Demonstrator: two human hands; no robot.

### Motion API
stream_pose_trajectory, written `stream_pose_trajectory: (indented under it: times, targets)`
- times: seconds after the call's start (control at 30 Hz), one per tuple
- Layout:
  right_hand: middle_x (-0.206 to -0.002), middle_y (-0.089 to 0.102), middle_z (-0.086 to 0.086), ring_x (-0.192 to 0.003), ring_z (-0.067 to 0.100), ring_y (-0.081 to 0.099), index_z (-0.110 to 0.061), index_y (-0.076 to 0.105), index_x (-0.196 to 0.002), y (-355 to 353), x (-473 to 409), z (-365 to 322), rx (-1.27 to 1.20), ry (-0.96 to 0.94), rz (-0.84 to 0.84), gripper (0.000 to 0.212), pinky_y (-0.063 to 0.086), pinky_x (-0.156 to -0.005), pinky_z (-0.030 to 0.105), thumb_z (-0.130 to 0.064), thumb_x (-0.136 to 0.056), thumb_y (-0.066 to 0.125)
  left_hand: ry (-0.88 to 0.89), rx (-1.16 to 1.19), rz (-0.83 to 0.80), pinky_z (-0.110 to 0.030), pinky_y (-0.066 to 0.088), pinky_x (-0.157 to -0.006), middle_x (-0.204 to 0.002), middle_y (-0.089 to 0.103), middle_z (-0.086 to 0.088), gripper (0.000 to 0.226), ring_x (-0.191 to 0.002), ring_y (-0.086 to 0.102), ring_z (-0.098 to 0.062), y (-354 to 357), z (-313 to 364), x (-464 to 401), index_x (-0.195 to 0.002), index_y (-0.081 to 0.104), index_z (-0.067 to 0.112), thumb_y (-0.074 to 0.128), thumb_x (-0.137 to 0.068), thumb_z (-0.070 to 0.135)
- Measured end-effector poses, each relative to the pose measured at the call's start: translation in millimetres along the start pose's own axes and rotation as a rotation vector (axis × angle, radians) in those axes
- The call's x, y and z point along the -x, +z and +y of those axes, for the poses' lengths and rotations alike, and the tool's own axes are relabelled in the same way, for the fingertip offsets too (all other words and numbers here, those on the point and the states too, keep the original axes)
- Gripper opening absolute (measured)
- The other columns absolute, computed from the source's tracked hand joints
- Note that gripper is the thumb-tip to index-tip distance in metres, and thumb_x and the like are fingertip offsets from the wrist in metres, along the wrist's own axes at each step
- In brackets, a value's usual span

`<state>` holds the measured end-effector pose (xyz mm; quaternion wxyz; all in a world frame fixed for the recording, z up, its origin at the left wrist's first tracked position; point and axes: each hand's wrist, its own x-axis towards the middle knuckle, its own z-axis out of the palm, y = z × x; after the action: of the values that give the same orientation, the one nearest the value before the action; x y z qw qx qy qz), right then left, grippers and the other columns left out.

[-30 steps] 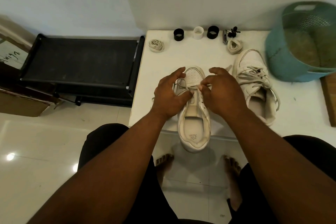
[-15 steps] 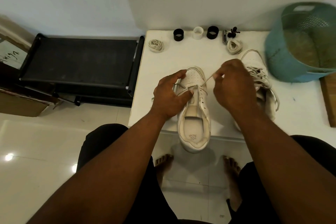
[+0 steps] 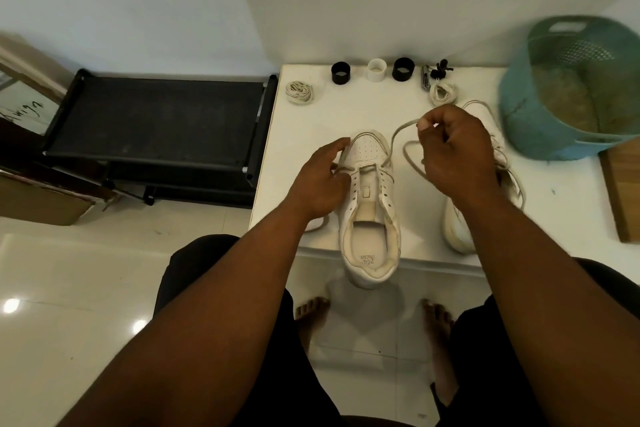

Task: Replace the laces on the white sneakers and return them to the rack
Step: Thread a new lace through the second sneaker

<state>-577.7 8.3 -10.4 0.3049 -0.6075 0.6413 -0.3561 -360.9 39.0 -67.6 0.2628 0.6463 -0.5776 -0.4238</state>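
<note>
A white sneaker [image 3: 369,218] stands on the white table [image 3: 346,107], toe away from me, heel over the front edge, its eyelets mostly bare. My left hand [image 3: 320,184] rests on its left side, fingers extended along the toe. My right hand [image 3: 453,152] pinches a white lace [image 3: 401,130] that runs from the sneaker's right eyelets up to my fingers and loops below them. The second white sneaker [image 3: 460,229], still laced, lies at the right, mostly hidden behind my right hand and forearm.
Two coiled laces [image 3: 299,92] [image 3: 443,94], two black rings, a white ring [image 3: 376,70] and small dark items line the table's far edge. A teal basket [image 3: 540,114] sits at the right. A black rack [image 3: 156,128] stands left of the table. My bare feet are below.
My right hand has pulled the lace out of the upper eyelets, up and to the right. My left hand has stayed on the sneaker's left side, with its fingers straighter.
</note>
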Motion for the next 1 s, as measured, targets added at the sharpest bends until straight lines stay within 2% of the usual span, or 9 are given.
stream_pose_trajectory:
  times: [0.17, 0.27, 0.4, 0.53, 0.6, 0.7, 0.77, 0.87, 1.0]
  targets:
    - [-0.07, 0.062, -0.007, -0.066, 0.017, 0.059, -0.031, 0.068, -0.086, -14.7, -7.4, -1.5, -0.037, 0.064, 0.012, 0.01, 0.054, -0.071, 0.04, -0.032, -0.094, 0.063, -0.109, -0.224, -0.051, -0.028, 0.053, -0.08, -0.088, 0.071, 0.008, 0.052, -0.083, 0.068, -0.01, -25.0, 19.2, 2.8, -0.141, 0.055, 0.035, 0.067, -0.092, 0.02]
    - [-0.071, 0.061, -0.008, -0.067, 0.013, 0.055, -0.024, 0.07, -0.089, -26.8, -1.1, -6.8, 0.033, 0.08, -0.059, 0.01, 0.043, -0.069, 0.03, -0.033, -0.094, 0.067, -0.129, -0.044, -0.085, -0.024, 0.049, -0.068, -0.074, 0.07, 0.001, 0.048, -0.06, 0.062, -0.01, -41.6, 43.2, 16.2, -0.13, 0.063, 0.032, 0.057, -0.09, 0.006]
    - [-0.073, 0.061, -0.008, -0.065, 0.008, 0.054, -0.016, 0.073, -0.093, -30.0, 1.9, -21.8, 0.069, 0.114, -0.167, 0.014, 0.04, -0.069, 0.026, -0.03, -0.095, 0.069, -0.156, 0.238, -0.088, -0.016, 0.048, -0.075, -0.087, 0.07, -0.005, 0.041, -0.096, 0.074, -0.027, -46.3, 56.7, 19.6, -0.133, 0.062, 0.025, 0.06, -0.096, 0.008]
    - [-0.076, 0.062, -0.009, -0.066, 0.008, 0.056, -0.021, 0.07, -0.093, -55.2, 12.7, -65.8, 0.063, 0.107, -0.266, 0.009, 0.043, -0.057, 0.022, -0.019, -0.098, 0.063, -0.228, 0.041, -0.121, -0.033, 0.048, -0.094, -0.144, 0.052, -0.01, 0.063, -0.122, 0.059, -0.028, -29.6, 44.7, 23.6, -0.155, 0.039, 0.027, 0.064, -0.098, 0.018]
    - [-0.081, 0.065, -0.001, -0.066, 0.011, 0.054, -0.019, 0.072, -0.098, -65.8, 17.0, -78.1, -0.013, 0.172, -0.311, 0.016, 0.044, -0.051, 0.022, -0.011, -0.098, 0.058, -0.296, -0.035, -0.219, -0.038, 0.044, -0.109, -0.153, 0.046, -0.011, 0.072, -0.133, 0.052, -0.03, -20.8, 31.1, 31.7, -0.16, 0.029, 0.021, 0.066, -0.099, 0.026]
    - [-0.09, 0.065, 0.007, -0.061, 0.012, 0.045, -0.015, 0.074, -0.099, -90.7, 21.7, -94.5, -0.142, 0.236, -0.314, 0.023, 0.043, -0.051, 0.025, 0.001, -0.089, 0.06, -0.275, -0.026, -0.179, -0.032, 0.054, -0.088, -0.119, 0.066, -0.012, 0.053, -0.094, 0.067, -0.024, -26.2, 34.9, 44.3, -0.149, 0.048, 0.014, 0.063, -0.099, 0.014]
    - [-0.089, 0.064, 0.008, -0.055, 0.011, 0.043, -0.013, 0.075, -0.096, -107.5, 21.8, -105.9, -0.188, 0.24, -0.278, 0.022, 0.043, -0.049, 0.025, 0.003, -0.086, 0.063, -0.223, 0.109, -0.141, -0.028, 0.055, -0.071, -0.093, 0.065, -0.006, 0.036, -0.069, 0.06, -0.016, -42.9, 58.8, 49.4, -0.134, 0.062, 0.009, 0.062, -0.099, 0.01]
    - [-0.086, 0.066, 0.009, -0.05, 0.007, 0.047, -0.01, 0.075, -0.1, -127.4, 21.8, -128.7, -0.244, 0.237, -0.228, 0.021, 0.044, -0.052, 0.024, 0.001, -0.09, 0.06, -0.174, 0.321, -0.033, -0.03, 0.053, -0.066, -0.074, 0.057, -0.004, 0.019, -0.062, 0.053, -0.015, -80.7, 111.9, 55.4, -0.109, 0.073, 0.009, 0.062, -0.102, 0.022]
    - [-0.087, 0.067, 0.008, -0.054, 0.012, 0.042, -0.011, 0.075, -0.095, -154.6, 21.9, -168.9, -0.376, 0.191, -0.207, 0.022, 0.041, -0.052, 0.024, -0.002, -0.094, 0.056, -0.034, 0.51, -0.002, -0.031, 0.054, -0.067, -0.064, 0.057, -0.003, 0.027, -0.057, 0.051, -0.017, -133.2, 197.8, 71.3, -0.093, 0.07, 0.003, 0.061, -0.102, 0.026]
